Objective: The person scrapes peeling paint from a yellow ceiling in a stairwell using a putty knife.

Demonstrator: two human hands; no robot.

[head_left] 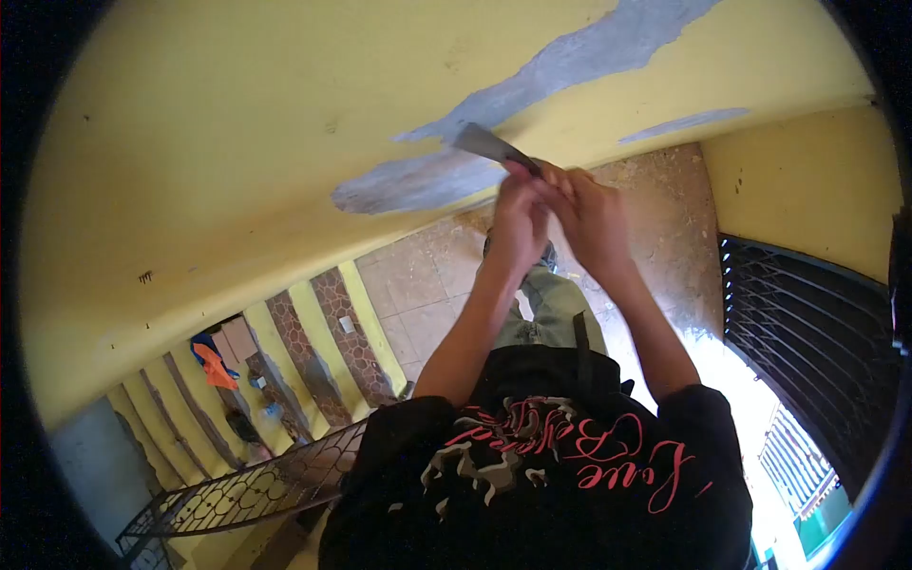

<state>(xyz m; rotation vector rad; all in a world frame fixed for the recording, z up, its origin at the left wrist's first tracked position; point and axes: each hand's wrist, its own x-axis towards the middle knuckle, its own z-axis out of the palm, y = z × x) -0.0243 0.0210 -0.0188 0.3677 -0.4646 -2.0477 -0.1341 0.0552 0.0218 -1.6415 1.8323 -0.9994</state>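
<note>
A scraper point(486, 142) with a flat grey metal blade points up and left toward the wall, its handle hidden in my fingers. My left hand point(521, 220) is closed at the handle, its thumb near the base of the blade. Pressed against it, my right hand point(594, 220) is also closed around the handle; both are slightly blurred. Behind the blade, the yellow wall point(237, 123) has bare grey patches point(418, 183) where the paint is gone. The blade tip overlaps the edge of one such patch in this view.
Below me is a tiled floor point(418, 280). A dark folding metal gate point(807, 323) stands at the right beside bright daylight. Steps with stone-patterned strips point(351, 332) lie to the left, near a wrought-iron railing point(256, 489) and an orange and blue cloth point(213, 363).
</note>
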